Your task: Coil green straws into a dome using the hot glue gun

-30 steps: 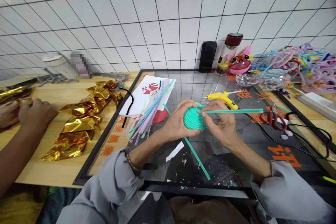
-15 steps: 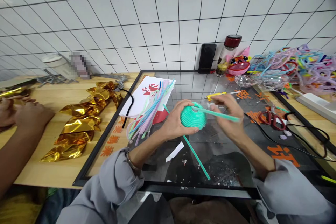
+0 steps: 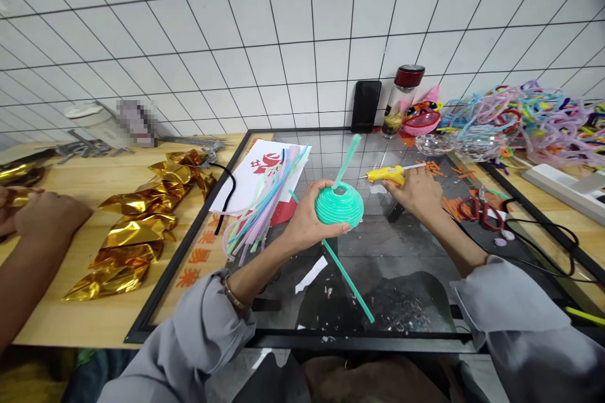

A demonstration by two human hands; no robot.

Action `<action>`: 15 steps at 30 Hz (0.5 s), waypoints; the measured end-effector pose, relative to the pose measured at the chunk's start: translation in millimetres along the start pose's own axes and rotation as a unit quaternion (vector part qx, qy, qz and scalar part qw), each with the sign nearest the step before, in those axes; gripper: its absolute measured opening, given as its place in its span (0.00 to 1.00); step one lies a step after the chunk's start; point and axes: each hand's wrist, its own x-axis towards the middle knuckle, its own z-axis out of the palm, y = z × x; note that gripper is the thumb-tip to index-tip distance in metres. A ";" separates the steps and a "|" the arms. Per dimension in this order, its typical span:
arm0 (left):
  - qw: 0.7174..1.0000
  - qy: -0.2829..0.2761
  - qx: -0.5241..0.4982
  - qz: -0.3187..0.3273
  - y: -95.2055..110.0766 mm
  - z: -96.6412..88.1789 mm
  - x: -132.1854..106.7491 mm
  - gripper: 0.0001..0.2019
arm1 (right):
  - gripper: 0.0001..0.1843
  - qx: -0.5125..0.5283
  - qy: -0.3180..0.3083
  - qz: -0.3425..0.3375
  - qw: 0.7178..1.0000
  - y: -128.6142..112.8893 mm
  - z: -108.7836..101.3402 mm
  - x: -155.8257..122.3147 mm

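My left hand [image 3: 307, 217] is closed around a hollow green ball coiled from pipe cleaner [image 3: 339, 208], thumb along its lower side. The ball has a round opening on top, and its loose green end [image 3: 348, 160] sticks up out of it. Over to the right, my right hand [image 3: 418, 192] has its fingers on a yellow hot glue gun [image 3: 385, 174], which lies on the glass with its nozzle pointing left and a white glue stick at its back. A separate green pipe cleaner [image 3: 350, 283] lies below the ball.
Pastel pipe cleaners [image 3: 269, 201] lie over white paper [image 3: 250, 167]. Red-handled scissors [image 3: 482, 211] and a black cable [image 3: 539, 230] are at right, near a power strip [image 3: 567, 192]. A phone [image 3: 366, 106] and bottle [image 3: 399, 101] stand behind. Another person's hands [image 3: 42, 214] work beside gold foil [image 3: 127, 239].
My right hand has let go of the green strand and moved down and right onto the glue gun. The strand now points upward; the ball has shifted slightly left.
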 end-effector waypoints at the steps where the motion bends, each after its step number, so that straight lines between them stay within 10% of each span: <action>1: 1.000 -0.002 -0.002 -0.004 0.4 -0.5 0.3 0.38 | 0.32 0.005 -0.001 0.006 1.000 -2.1 2.3 1.9; 9: 0.999 -0.020 -0.019 -0.044 0.3 -5.6 1.3 0.41 | 0.22 0.064 0.008 0.057 0.996 4.1 9.7 11.7; 15: 0.998 -0.041 -0.029 -0.034 -0.6 -8.6 2.3 0.41 | 0.22 0.237 0.211 -0.032 0.948 6.7 -2.4 -6.7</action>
